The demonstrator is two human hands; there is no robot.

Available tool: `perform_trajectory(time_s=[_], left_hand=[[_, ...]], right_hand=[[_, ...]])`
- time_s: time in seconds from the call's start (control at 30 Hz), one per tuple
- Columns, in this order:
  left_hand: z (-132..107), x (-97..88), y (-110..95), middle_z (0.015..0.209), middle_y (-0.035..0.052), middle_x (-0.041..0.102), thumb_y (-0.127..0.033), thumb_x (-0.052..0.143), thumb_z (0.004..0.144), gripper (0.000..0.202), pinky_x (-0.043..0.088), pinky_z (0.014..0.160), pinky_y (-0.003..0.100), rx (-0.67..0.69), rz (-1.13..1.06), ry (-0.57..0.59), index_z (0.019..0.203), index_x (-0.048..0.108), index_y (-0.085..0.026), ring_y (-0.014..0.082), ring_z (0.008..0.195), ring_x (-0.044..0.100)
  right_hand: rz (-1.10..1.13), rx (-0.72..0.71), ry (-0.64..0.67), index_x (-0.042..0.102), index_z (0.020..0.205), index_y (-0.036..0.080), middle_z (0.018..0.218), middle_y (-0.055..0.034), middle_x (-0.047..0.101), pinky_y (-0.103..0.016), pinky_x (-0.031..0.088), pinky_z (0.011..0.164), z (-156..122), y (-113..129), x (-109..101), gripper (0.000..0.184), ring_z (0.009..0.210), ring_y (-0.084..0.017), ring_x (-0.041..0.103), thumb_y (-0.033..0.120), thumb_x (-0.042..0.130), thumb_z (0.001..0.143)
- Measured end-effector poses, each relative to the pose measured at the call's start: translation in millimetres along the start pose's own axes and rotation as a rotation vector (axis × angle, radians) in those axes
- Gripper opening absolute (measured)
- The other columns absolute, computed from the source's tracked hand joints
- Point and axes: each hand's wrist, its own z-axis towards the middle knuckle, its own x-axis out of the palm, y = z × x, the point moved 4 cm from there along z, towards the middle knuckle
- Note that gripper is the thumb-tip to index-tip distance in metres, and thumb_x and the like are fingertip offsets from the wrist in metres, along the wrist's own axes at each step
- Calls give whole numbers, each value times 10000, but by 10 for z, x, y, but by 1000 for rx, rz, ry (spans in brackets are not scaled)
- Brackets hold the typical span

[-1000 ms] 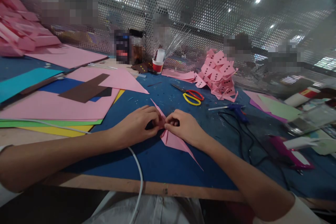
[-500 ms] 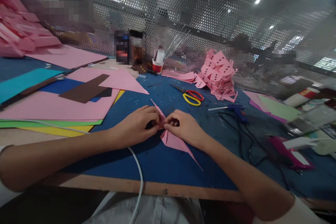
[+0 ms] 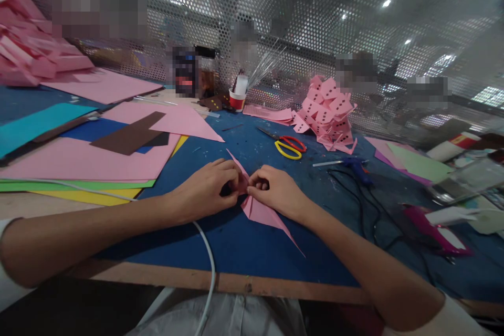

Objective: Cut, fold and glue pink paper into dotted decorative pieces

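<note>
"Heap (image 3: 31, 44) in the upper left: what is it?"

"Pink paper, piled up. Lower, at the left edge, a teal strip (image 3: 43, 123) lies slantwise. Right of that, pink sheets (image 3: 79, 163) rest over green and yellow ones, with a brown strip (image 3: 128, 134) across the top."

"And towards the middle?"

"A white cable (image 3: 209, 260) hangs over the table's (image 3: 307, 265) near edge at the bottom, left of centre. Above it is my left hand (image 3: 214, 186), thumb and fingertips pinching the pink piece (image 3: 262, 212). Further up stands a red and white cup (image 3: 237, 101)."

"Where is that piece, exactly?"

"Centre of the frame, slanting from upper left to lower right, creased, one long point towards me. My right hand (image 3: 277, 189) pinches it too, thumb against forefinger, just beside the left. Our fingertips nearly meet; whether they touch, I can't tell."

"What's past your right hand?"

"Scissors (image 3: 289, 148) just above it, one loop red, one yellow. Then a pile (image 3: 326, 110) of dotted pink pieces, upper right of centre. Below that, a blue glue gun (image 3: 358, 170)."

"And the right edge?"

"A pale green sheet (image 3: 417, 161), a magenta case (image 3: 437, 231) lower down, and a clear box (image 3: 468, 178), blurred."
</note>
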Motion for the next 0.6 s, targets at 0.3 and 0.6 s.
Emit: perform_trajectory(time_s=[0.3, 0.6], left_hand=[[4, 10, 2, 962, 27, 633, -143, 572, 783, 106, 439, 819, 330, 12, 0, -19, 735, 496, -198, 195, 918, 564], [-1, -7, -15, 925, 22, 622, -100, 574, 775, 140, 438, 826, 322, 22, -1, 6, 879, 583, -194, 193, 904, 553]], right_hand=[[-38, 50, 35, 688, 838, 204, 831, -3, 623, -236, 366, 630, 31, 53, -29, 81, 715, -115, 538, 258, 652, 791], [-96, 78, 85, 681, 810, 203, 787, -3, 647, -235, 321, 562, 93, 104, -61, 98, 669, -123, 532, 231, 635, 729]])
